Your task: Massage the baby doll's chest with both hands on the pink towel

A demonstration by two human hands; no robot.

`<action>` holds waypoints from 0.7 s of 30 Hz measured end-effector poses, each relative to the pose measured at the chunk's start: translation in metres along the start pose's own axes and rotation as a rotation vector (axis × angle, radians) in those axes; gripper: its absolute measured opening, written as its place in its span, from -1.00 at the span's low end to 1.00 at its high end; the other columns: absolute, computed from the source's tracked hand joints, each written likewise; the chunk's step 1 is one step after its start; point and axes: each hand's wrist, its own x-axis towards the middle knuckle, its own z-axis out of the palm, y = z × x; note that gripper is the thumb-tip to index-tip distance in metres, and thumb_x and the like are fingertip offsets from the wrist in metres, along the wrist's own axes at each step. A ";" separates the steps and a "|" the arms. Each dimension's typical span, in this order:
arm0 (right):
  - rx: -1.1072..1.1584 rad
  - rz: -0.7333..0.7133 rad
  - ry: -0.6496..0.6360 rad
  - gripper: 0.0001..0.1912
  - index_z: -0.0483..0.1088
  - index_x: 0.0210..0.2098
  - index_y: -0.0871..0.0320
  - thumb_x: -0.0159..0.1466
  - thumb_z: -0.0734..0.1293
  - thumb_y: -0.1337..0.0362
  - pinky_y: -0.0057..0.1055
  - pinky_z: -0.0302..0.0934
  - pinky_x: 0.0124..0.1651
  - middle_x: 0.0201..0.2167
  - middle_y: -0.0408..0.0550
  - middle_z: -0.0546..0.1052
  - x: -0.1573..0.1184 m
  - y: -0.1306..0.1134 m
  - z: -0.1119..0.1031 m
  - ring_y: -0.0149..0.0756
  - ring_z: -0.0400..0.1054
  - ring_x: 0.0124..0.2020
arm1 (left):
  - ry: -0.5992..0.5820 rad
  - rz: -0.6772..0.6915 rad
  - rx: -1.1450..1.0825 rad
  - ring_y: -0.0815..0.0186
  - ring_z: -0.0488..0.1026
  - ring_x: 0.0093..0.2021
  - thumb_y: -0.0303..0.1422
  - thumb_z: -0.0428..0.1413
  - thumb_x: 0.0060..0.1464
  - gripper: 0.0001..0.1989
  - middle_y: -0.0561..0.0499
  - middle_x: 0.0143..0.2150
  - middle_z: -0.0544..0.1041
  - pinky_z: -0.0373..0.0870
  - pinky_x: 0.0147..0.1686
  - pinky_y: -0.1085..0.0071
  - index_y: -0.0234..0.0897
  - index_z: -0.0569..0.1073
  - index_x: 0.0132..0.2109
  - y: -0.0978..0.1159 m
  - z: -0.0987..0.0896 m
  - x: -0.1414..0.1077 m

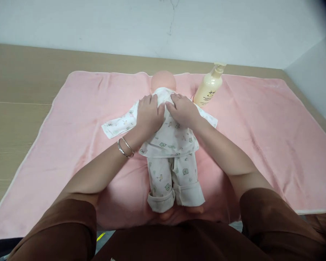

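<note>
A baby doll (163, 80) lies on a pink blanket, its head toward the wall and its feet toward me. It wears a white patterned top (170, 141) and matching trousers (160, 177) with rolled cuffs. My left hand (150, 114) rests flat on the upper left of the top, fingers stretched toward the doll's head. On the upper right, my right hand (183, 108) lies the same way. Both thumbs point inward, slightly apart. Neither hand grips anything that I can see. The doll's face does not show.
A cream pump bottle (208, 87) stands on the blanket (260, 145), right of the doll's head. Under the blanket is a wooden table (21, 79); a white wall (111, 29) rises behind it. The blanket reaches the table's near edge.
</note>
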 end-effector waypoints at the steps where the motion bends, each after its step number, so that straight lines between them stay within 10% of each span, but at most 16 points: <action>1: 0.036 0.025 -0.018 -0.48 0.46 0.10 0.34 0.53 0.06 0.10 0.00 0.26 0.32 0.17 0.32 0.57 0.005 0.005 -0.001 0.13 0.44 0.20 | 0.013 0.017 -0.001 -0.15 0.36 0.33 -0.23 -0.12 0.41 -0.51 -0.38 0.27 0.48 0.19 0.41 -0.11 -0.42 0.40 0.30 0.005 -0.001 -0.004; 7: -0.036 0.022 0.014 -0.43 0.37 0.25 0.43 0.52 0.03 0.15 0.17 0.12 0.44 0.31 0.41 0.46 -0.004 -0.003 -0.004 0.23 0.30 0.37 | -0.027 -0.037 -0.088 -0.14 0.41 0.29 -0.27 -0.05 0.37 -0.53 -0.40 0.23 0.51 0.24 0.39 -0.06 -0.50 0.44 0.24 -0.001 0.000 0.002; 13: -0.053 -0.145 0.110 -0.42 0.24 0.42 0.25 0.45 0.10 0.29 0.18 -0.14 0.60 0.57 0.12 0.12 -0.025 -0.029 -0.005 0.05 -0.13 0.62 | 0.180 -0.043 -0.314 0.06 0.46 0.23 -0.22 -0.15 0.43 -0.60 -0.22 0.19 0.56 0.33 0.33 0.07 -0.27 0.43 0.20 -0.021 0.014 0.000; 21: 0.012 -0.160 0.047 -0.40 0.19 0.46 0.15 0.46 0.11 0.26 0.29 -0.18 0.59 0.58 0.10 0.10 -0.015 -0.017 0.002 0.05 -0.15 0.63 | 0.198 -0.047 -0.356 0.06 0.45 0.23 -0.30 -0.09 0.31 -0.63 -0.22 0.20 0.55 0.34 0.34 0.08 -0.27 0.42 0.15 -0.018 0.012 -0.007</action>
